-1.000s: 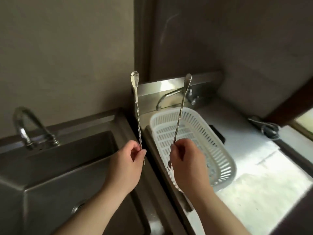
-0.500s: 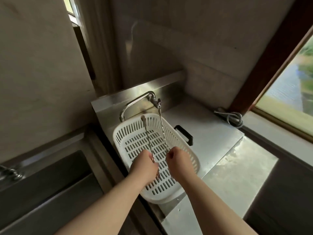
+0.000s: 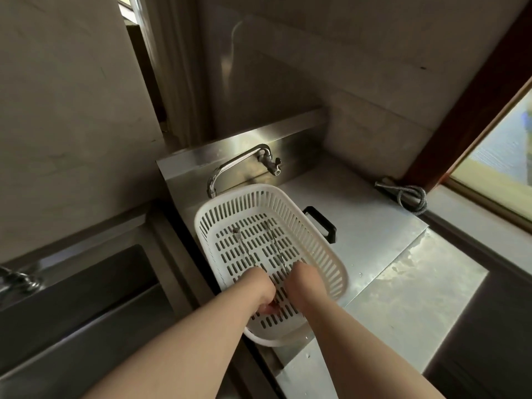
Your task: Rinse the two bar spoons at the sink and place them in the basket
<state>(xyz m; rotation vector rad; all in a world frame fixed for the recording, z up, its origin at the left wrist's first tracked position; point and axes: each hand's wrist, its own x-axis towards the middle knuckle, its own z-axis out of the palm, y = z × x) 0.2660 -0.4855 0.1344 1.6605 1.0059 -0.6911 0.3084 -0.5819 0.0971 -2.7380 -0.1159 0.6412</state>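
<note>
A white slotted plastic basket [image 3: 322,249] sits on the steel counter right of the sink. Two thin twisted metal bar spoons lie low inside it, side by side. The left spoon [image 3: 244,249] runs from its bowl near the basket's far side back to my left hand [image 3: 259,286]. The right spoon [image 3: 276,249] leads back to my right hand [image 3: 305,280]. Both hands are down in the near half of the basket, fingers curled around the spoon ends. The gripped ends are hidden by my hands.
A steel sink [image 3: 86,298] lies at the left, its tap [image 3: 17,280] at the far left edge. A second tap [image 3: 239,162] arcs over the basket's far end. A black handle [image 3: 322,223] pokes out behind the basket. A coiled metal hose [image 3: 411,197] rests by the window. The counter is wet at the right.
Both hands have gone from holding the spoons upright over the sink edge to lowering them flat into the basket. The view has swung right.
</note>
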